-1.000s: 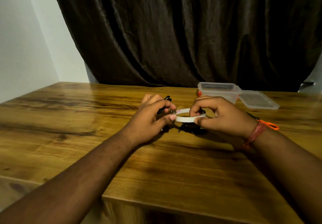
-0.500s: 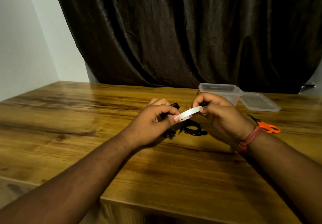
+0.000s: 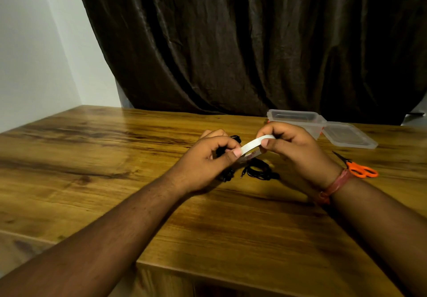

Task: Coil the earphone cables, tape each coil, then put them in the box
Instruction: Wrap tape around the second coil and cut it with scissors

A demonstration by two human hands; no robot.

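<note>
A white tape roll (image 3: 255, 144) is held tilted above the table between both hands. My left hand (image 3: 208, 160) pinches its lower left end with thumb and forefinger, and black earphone cable (image 3: 227, 176) shows under that hand. My right hand (image 3: 293, 148) grips the roll's upper right end. On the table below the roll lies a coil of black earphone cable (image 3: 260, 172) with its jack pointing left. A clear plastic box (image 3: 295, 117) stands open at the back right.
The box's clear lid (image 3: 349, 137) lies flat to its right. Orange-handled scissors (image 3: 358, 168) lie on the wooden table (image 3: 92, 158) by my right wrist. A dark curtain hangs behind the table; the table's near edge runs across the bottom.
Both hands have lifted the tape roll off the table and tilted it from flat to slanted, uncovering the coil of cable beneath.
</note>
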